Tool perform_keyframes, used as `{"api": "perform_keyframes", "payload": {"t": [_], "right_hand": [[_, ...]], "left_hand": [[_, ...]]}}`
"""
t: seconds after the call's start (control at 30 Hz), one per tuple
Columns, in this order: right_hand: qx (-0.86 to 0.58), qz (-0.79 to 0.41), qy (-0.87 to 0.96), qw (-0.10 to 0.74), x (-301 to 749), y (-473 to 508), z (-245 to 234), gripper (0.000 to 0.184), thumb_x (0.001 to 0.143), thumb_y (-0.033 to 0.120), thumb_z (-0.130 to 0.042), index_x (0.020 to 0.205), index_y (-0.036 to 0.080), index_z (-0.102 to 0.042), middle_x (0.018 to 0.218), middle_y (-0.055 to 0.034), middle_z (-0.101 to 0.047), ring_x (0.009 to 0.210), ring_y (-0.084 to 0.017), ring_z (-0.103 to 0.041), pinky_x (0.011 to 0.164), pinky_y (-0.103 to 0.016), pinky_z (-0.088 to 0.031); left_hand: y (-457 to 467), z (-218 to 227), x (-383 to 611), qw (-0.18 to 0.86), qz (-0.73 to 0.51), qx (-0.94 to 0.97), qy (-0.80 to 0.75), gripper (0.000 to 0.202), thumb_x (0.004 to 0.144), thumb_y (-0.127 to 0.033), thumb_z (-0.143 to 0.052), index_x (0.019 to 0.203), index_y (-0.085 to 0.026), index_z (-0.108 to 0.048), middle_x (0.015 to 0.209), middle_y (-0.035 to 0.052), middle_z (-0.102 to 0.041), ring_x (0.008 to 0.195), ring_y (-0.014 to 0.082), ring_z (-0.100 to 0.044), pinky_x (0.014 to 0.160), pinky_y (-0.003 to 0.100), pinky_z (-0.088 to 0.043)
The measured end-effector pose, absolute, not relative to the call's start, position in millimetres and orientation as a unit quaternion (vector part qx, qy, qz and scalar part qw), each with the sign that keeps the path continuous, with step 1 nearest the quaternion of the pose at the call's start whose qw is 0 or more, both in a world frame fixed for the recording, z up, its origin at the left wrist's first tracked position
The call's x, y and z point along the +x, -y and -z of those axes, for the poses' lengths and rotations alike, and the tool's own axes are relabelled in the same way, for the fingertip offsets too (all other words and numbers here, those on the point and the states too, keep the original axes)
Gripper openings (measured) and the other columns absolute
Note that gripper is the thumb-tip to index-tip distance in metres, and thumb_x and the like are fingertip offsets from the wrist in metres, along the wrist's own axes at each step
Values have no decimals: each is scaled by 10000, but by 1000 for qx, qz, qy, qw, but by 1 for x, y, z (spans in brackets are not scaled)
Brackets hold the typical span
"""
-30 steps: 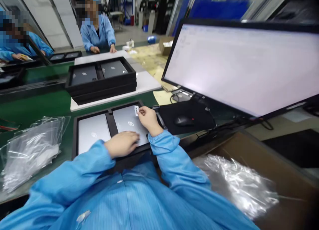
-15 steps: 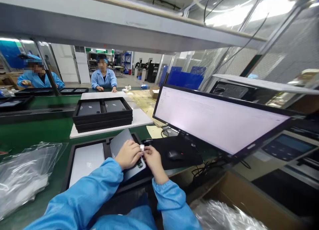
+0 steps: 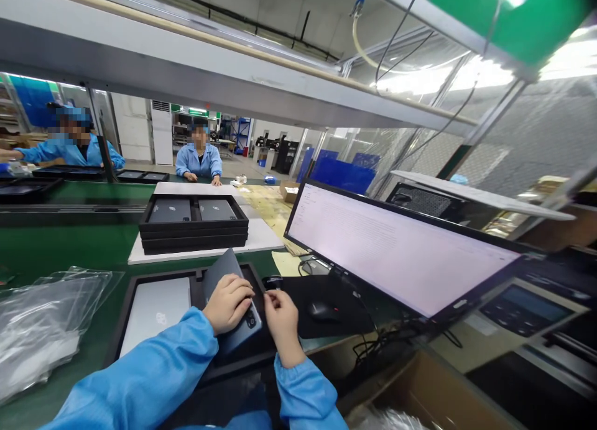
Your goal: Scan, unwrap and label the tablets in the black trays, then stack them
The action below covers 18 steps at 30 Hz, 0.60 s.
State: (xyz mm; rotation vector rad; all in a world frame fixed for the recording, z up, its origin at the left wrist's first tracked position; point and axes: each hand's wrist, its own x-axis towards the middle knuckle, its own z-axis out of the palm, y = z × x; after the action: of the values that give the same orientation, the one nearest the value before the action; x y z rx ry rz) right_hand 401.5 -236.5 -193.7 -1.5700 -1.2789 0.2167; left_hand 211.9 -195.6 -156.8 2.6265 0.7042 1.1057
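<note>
My left hand (image 3: pixel 228 302) is closed over the upper edge of a dark grey tablet (image 3: pixel 240 338), which stands tilted in the right compartment of a black tray (image 3: pixel 205 371). The tablet's camera bump shows just below my fingers. Close by, at the tray's right rim, my right hand (image 3: pixel 282 318) has its fingertips pinched together; whatever is between them is hidden. A silver tablet (image 3: pixel 156 306) lies flat in the tray's left compartment.
Clear plastic bags (image 3: pixel 46 330) lie at the left. Behind the tray stand stacked black trays (image 3: pixel 193 238) with tablets. A monitor (image 3: pixel 396 250), a mouse (image 3: pixel 323 311) and a cardboard box (image 3: pixel 420 386) are at the right. Two co-workers sit across the bench.
The small white piece between my fingertips is no longer visible. My right hand has shifted slightly away from my left. The tablet stays tilted under my left hand, and the camera view has tipped up.
</note>
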Motion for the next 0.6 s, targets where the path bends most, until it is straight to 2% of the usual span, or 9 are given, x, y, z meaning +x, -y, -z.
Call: {"api": "perform_keyframes", "payload": {"t": [0.1, 0.2, 0.3, 0.37, 0.43, 0.5, 0.53, 0.6], "right_hand": [[-662, -83, 453, 592, 425, 248, 200, 340, 872, 484, -506, 834, 201, -691, 816, -114, -729, 743, -264, -689, 706, -377, -562], [-670, -125, 485, 548, 435, 264, 209, 364, 820, 515, -561, 872, 189, -716, 902, -146, -760, 856, -310, -728, 744, -411, -589], [-663, -99, 547, 502, 429, 282, 220, 368, 810, 485, -589, 949, 183, -747, 1141, -179, -752, 1107, -348, -704, 949, -480, -567], [-659, -83, 580, 472, 421, 295, 227, 368, 839, 461, -578, 1013, 188, -755, 1271, -175, -713, 1222, -344, -660, 1063, -497, -514], [-665, -88, 598, 439, 414, 306, 232, 401, 881, 448, -548, 1120, 192, -743, 1375, -162, -662, 1283, -328, -629, 1094, -481, -501], [-678, -91, 602, 412, 411, 312, 235, 466, 909, 446, -518, 1242, 176, -702, 1441, -167, -613, 1326, -324, -600, 1093, -466, -505], [-687, -90, 600, 399, 410, 313, 234, 498, 911, 443, -516, 1289, 160, -678, 1448, -178, -603, 1337, -331, -591, 1089, -466, -505], [-707, -87, 595, 373, 406, 312, 231, 522, 891, 421, -544, 1315, 140, -662, 1411, -204, -620, 1321, -360, -597, 1072, -479, -510]], "left_hand": [[197, 175, 225, 124, -260, 930, -228, 417, 1021, -399, -416, 1311, -208, -647, 1357, 128, -635, 1301, 295, -515, 1170, 528, -348], [199, 185, 237, 162, -98, 953, -235, 531, 990, -469, -498, 1456, -220, -552, 1522, 129, -514, 1439, 353, -418, 1188, 624, -311], [209, 167, 233, 198, -16, 946, -255, 621, 997, -482, -471, 1540, -181, -456, 1604, 163, -379, 1506, 384, -324, 1180, 693, -275], [222, 144, 212, 203, -20, 938, -281, 629, 1000, -476, -456, 1552, -175, -445, 1599, 168, -378, 1500, 378, -343, 1190, 667, -285], [238, 126, 173, 195, -61, 924, -323, 635, 987, -499, -469, 1554, -214, -455, 1588, 137, -410, 1479, 352, -392, 1205, 601, -318], [255, 126, 117, 177, -118, 896, -390, 638, 967, -564, -463, 1527, -261, -503, 1557, 99, -467, 1449, 324, -445, 1193, 529, -378], [264, 135, 86, 154, -145, 868, -450, 634, 951, -592, -458, 1493, -276, -550, 1537, 98, -493, 1425, 335, -474, 1176, 531, -403], [282, 170, 24, 68, -172, 793, -581, 638, 865, -607, -501, 1342, -231, -696, 1477, 148, -548, 1395, 428, -482, 1140, 624, -404]]}}
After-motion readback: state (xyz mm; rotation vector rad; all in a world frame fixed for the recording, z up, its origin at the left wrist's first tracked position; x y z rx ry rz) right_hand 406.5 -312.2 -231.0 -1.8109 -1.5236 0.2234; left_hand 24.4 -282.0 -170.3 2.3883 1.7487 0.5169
